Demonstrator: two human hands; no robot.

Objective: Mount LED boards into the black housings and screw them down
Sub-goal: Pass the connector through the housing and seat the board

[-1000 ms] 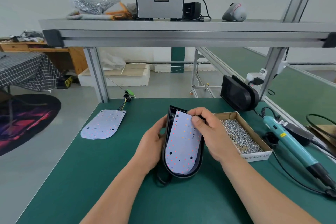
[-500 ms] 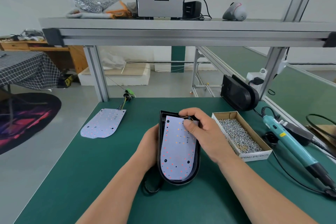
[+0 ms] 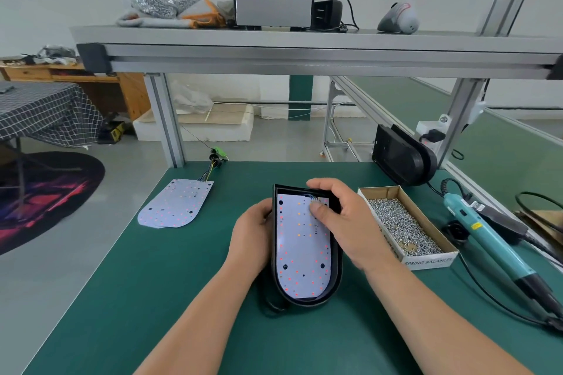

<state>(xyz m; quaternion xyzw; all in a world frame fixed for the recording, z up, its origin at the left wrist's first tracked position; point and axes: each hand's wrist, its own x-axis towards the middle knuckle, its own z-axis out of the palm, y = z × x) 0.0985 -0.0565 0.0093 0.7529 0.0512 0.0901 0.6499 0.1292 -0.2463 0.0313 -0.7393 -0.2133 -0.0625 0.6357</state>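
Mid-bench: left hand (image 3: pixel 253 237) grips housing (image 3: pixel 335 277) side, right hand (image 3: pixel 350 222) pinches top rim and board (image 3: pixel 301 256). Board likely thin, fragile: hold edges.

green bench (image 3: pixel 152 298), black housing (image 3: pixel 305 303), spare led board (image 3: pixel 176 207), screw box (image 3: pixel 429 262), screwdriver (image 3: pixel 484 234)

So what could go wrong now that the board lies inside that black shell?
The wires at the LED board's top edge could get pinched against the black housing when it is pressed flat. The board might sit skewed, so screws miss their holes. The open box of screws stands just right of the housing; a bump could spill it.
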